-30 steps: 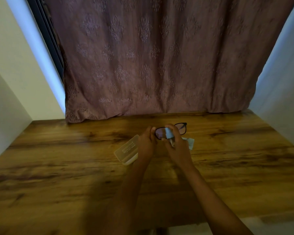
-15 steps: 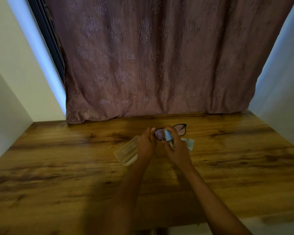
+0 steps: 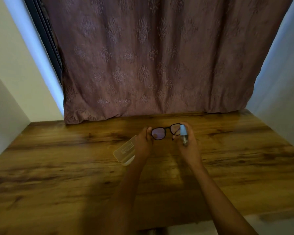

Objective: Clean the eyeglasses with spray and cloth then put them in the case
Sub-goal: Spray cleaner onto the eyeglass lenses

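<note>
Black-framed eyeglasses are held above the wooden table, lenses facing me. My left hand pinches their left end. My right hand grips a small spray bottle with a light blue cap, raised just in front of the right lens. A translucent, pale glasses case lies on the table to the left of my left hand, partly hidden by my wrist. The cloth is hidden behind my right hand.
A mauve patterned curtain hangs along the table's far edge. White walls close in on the left and right. The table's near edge runs below my forearms.
My right hand has slid the spray bottle from the left lens over to the right lens. The cloth that showed beside that hand is now covered. The left hand stays on the glasses.
</note>
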